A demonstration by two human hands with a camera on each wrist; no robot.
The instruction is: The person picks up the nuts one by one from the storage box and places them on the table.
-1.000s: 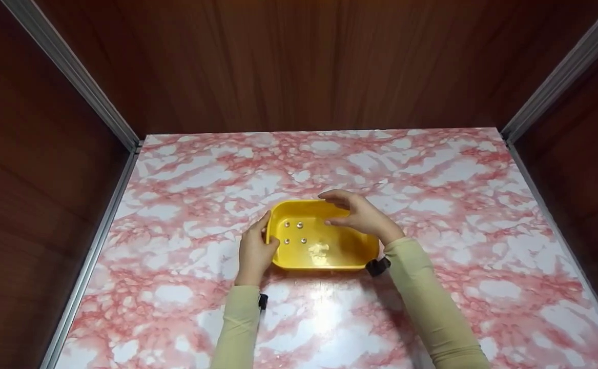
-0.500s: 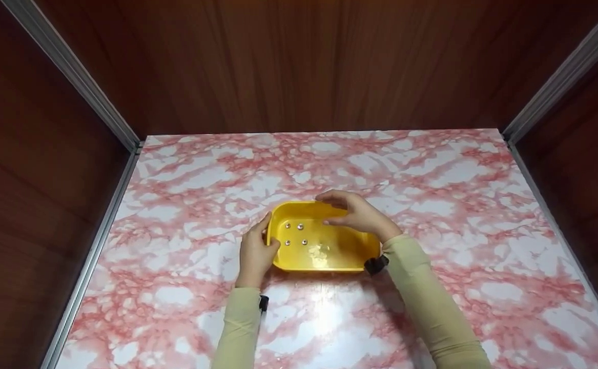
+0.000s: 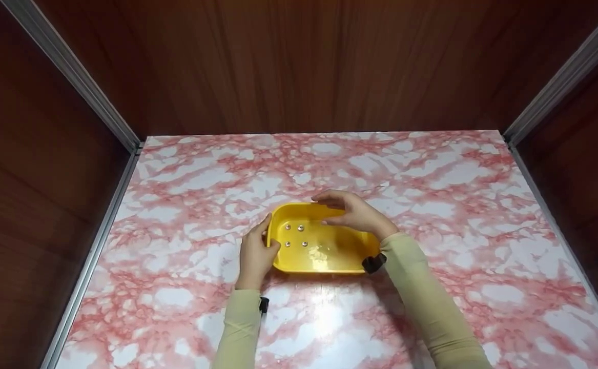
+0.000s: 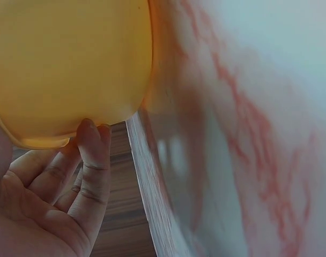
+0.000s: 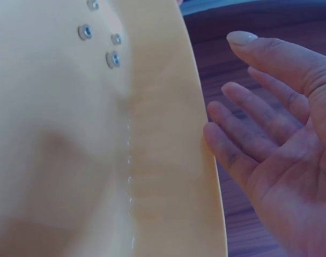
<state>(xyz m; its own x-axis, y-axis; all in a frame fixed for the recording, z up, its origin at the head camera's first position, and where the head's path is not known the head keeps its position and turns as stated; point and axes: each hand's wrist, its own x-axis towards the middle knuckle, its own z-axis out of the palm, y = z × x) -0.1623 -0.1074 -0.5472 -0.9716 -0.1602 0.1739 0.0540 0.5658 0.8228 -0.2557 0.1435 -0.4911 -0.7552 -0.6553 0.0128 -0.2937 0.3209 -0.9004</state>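
In the head view, a shallow yellow plastic bin (image 3: 339,251) is at the middle of the table. My left hand (image 3: 255,256) grips its left end, thumb over the rim and fingers outside. Those fingers (image 4: 93,166) touch the outer wall in the left wrist view. My right hand (image 3: 360,212) is at the far rim with fingers extended and nothing held. In the right wrist view its little finger (image 5: 227,152) touches the rim. Several small, round metal pieces with centre holes, like flanged nuts (image 5: 113,59), lie on the bin's floor towards the left end.
Red-and-white marbled covering (image 3: 201,215) spreads over the table around the bin. Dark wood panels (image 3: 299,66) with grey metal corner rails (image 3: 81,77) enclose it at the back and both sides. Black camera straps show on both wrists.
My right hand has slid slightly left along the far rim. In the head view the bin and left hand sit a few pixels lower, as does the table edge. The metal pieces keep their arrangement.
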